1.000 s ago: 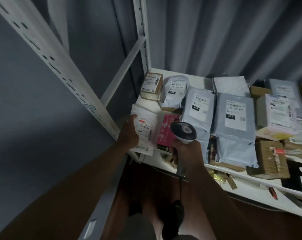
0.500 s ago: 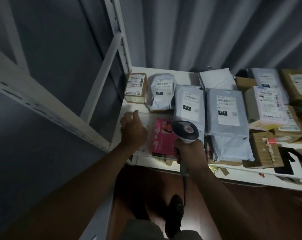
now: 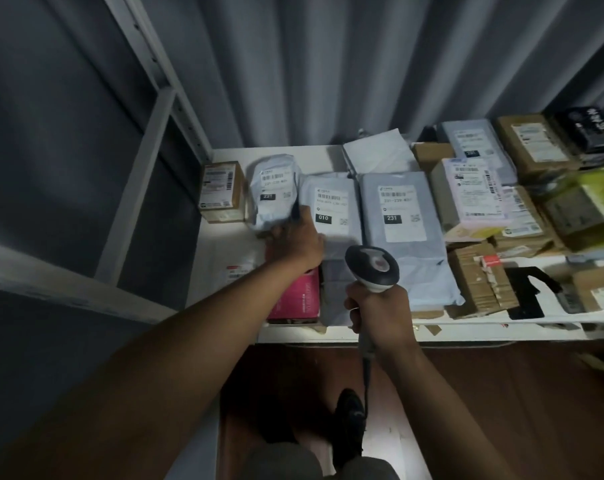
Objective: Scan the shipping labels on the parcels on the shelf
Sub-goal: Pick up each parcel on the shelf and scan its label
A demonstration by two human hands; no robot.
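A white shelf holds many parcels with shipping labels. My left hand grips the lower edge of a small grey mailer bag labelled 231, near the shelf's back left. My right hand holds a handheld barcode scanner by its handle, its head over the front middle of the shelf and its cable hanging down. Beside the bag lie a grey mailer labelled 010 and a larger grey mailer labelled 231. A white parcel with a red-marked label lies flat at the front left, next to a pink box.
A small cardboard box stands at the back left corner. Cardboard boxes and labelled parcels crowd the right side. White shelf uprights and a diagonal brace rise at the left. Grey corrugated wall stands behind. My shoe is on the brown floor below.
My left hand let go of the white parcel at the front left, moved back and took hold of the small grey 231 bag. The scanner stayed in my right hand.
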